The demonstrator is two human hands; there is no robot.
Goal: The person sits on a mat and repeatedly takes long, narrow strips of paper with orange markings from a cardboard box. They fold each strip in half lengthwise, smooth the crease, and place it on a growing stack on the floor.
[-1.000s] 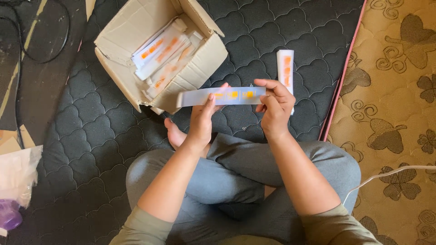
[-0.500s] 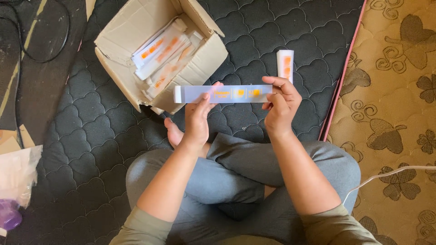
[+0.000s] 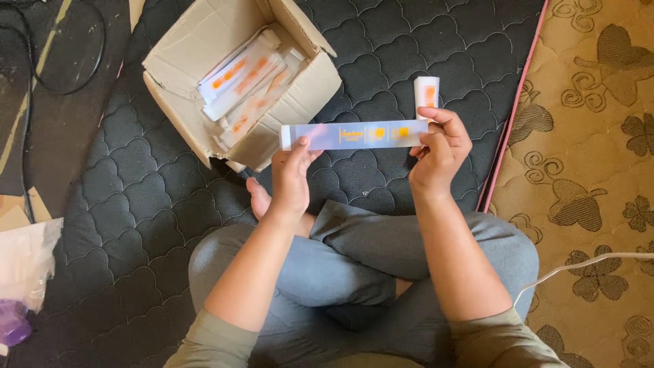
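The long flat packet [image 3: 354, 134] sits a touch higher and more level than half a second ago; the left hand [image 3: 289, 178] has slid toward the packet's left end while the right hand [image 3: 439, 146] keeps its place at the other end; now both hands pinch it, thumb over fingers, stretched out flat just above the crossed legs [image 3: 354, 262], at about 12 o'clock from the lap.

Risks, as I judge them: the grip is fingertip-only at the two ends, so a slack pinch could let the thin packet sag, twist or slip onto the mat [image 3: 157, 204]; pulling the ends apart too hard could crease or tear it; the cardboard box [image 3: 197, 68] at 11 o'clock leans on its side, open mouth up, and a nudge from a knee could spill its packets [image 3: 238, 75].

Materials: the held packet looks glossy, pale bluish-white with orange marks, a narrow strip; a second small white-and-orange packet [image 3: 426, 92] lies on the mat at 1 o'clock, just beyond the right hand; the mat is dark, quilted, soft; the box is matt brown card with bent flaps; at 3 o'clock a tan patterned rug [image 3: 586, 136] with a white cable [image 3: 579, 262] across it; at 8 o'clock a crumpled clear plastic bag [image 3: 24, 262].
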